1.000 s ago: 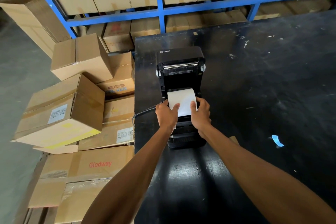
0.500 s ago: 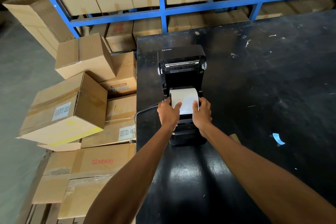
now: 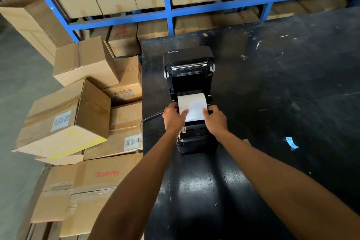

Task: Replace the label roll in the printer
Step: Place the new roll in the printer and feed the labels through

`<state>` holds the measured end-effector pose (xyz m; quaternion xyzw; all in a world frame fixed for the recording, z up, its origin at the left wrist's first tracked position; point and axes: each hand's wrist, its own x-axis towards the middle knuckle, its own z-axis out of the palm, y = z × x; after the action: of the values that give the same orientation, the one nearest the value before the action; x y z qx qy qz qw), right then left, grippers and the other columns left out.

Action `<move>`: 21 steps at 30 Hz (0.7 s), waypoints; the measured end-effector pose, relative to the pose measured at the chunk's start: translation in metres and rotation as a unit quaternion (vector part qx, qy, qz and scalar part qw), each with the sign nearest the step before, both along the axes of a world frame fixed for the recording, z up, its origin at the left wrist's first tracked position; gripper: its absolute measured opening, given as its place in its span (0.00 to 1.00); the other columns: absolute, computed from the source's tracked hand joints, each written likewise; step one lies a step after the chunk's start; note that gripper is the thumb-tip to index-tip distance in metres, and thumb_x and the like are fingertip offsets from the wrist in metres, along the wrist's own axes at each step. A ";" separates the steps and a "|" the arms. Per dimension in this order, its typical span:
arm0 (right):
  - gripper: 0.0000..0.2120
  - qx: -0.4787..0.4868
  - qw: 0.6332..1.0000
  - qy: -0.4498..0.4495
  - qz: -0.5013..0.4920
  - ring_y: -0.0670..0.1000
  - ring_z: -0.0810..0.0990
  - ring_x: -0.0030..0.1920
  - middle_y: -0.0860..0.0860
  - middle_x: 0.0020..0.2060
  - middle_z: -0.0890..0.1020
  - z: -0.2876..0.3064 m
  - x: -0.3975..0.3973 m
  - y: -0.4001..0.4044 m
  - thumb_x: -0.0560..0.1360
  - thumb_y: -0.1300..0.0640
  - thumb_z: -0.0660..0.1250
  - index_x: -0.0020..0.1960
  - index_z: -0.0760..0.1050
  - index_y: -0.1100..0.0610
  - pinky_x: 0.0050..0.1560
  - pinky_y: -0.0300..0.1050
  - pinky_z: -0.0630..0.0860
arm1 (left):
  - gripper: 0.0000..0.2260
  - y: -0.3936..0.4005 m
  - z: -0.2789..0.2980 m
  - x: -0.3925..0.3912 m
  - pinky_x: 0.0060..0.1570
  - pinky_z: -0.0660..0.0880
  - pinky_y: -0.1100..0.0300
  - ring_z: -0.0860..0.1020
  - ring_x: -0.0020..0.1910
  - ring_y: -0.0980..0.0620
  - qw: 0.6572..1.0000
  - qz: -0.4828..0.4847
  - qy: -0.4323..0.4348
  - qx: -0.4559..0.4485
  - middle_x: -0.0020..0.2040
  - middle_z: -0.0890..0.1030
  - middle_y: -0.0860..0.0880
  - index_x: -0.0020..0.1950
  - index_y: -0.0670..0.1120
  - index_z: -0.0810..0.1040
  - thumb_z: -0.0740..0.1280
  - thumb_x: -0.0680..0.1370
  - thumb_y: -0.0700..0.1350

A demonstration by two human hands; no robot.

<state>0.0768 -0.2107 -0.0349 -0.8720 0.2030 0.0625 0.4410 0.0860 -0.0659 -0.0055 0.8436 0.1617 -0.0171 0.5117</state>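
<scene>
I see the printer standing near the table's left edge, toward its far-left corner, lid swung up and back, with the white label roll sitting in the open bay between the side guides. My left hand pinches the left margin of the loose paper with thumb on top, and my right hand does the same on the right margin, both drawing the leading sheet toward the front slot. The risk I judge highest is a skewed feed: if one hand pulls harder, the paper runs crooked and jams when the lid closes. I cannot tell whether the roll's core is seated on its holders; if not, it may bind. Pulling too hard could also drag the printer toward me.
</scene>
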 end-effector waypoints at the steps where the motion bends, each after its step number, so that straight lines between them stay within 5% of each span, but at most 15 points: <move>1: 0.19 -0.017 1.000 0.008 0.007 0.61 0.76 0.62 0.58 0.60 0.79 0.000 -0.002 -0.001 0.81 0.44 0.58 0.65 0.72 0.54 0.65 0.58 0.71 | 0.20 0.001 -0.001 0.000 0.61 0.79 0.46 0.81 0.59 0.44 1.000 0.001 0.000 0.000 0.60 0.82 0.41 0.65 0.41 0.77 0.75 0.75 0.44; 7: 0.15 0.038 0.999 0.000 -0.029 0.59 0.79 0.59 0.55 0.56 0.82 0.001 -0.007 -0.005 0.78 0.45 0.64 0.60 0.75 0.52 0.64 0.57 0.73 | 0.20 0.000 0.000 -0.003 0.60 0.79 0.47 0.81 0.57 0.44 1.000 -0.007 -0.005 0.012 0.58 0.83 0.42 0.65 0.40 0.77 0.73 0.76 0.45; 14: 0.06 0.093 0.993 -0.040 -0.060 0.54 0.81 0.48 0.49 0.48 0.81 -0.003 -0.010 -0.006 0.77 0.51 0.70 0.52 0.75 0.51 0.49 0.52 0.80 | 0.21 0.003 -0.001 -0.004 0.60 0.80 0.47 0.82 0.57 0.44 1.000 -0.005 -0.001 0.003 0.59 0.83 0.42 0.66 0.41 0.76 0.74 0.76 0.45; 18: 0.06 0.113 0.990 -0.048 -0.064 0.44 0.78 0.41 0.43 0.42 0.80 -0.005 -0.012 -0.011 0.76 0.52 0.71 0.50 0.76 0.51 0.36 0.38 0.71 | 0.19 0.008 -0.002 -0.004 0.57 0.81 0.48 0.83 0.54 0.43 1.000 0.001 0.004 -0.015 0.57 0.83 0.41 0.66 0.41 0.75 0.73 0.76 0.43; 21: 0.06 0.112 0.991 -0.046 -0.060 0.41 0.77 0.40 0.43 0.41 0.80 -0.007 -0.013 -0.012 0.76 0.52 0.72 0.49 0.76 0.51 0.36 0.37 0.70 | 0.19 0.011 -0.002 -0.004 0.50 0.81 0.52 0.83 0.49 0.45 1.000 0.016 0.014 -0.016 0.53 0.83 0.43 0.64 0.42 0.75 0.74 0.76 0.43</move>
<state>0.0634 -0.2228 -0.0420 -0.8055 0.2263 0.0175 0.5474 0.0819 -0.0549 -0.0071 0.8324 0.1814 -0.0231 0.5231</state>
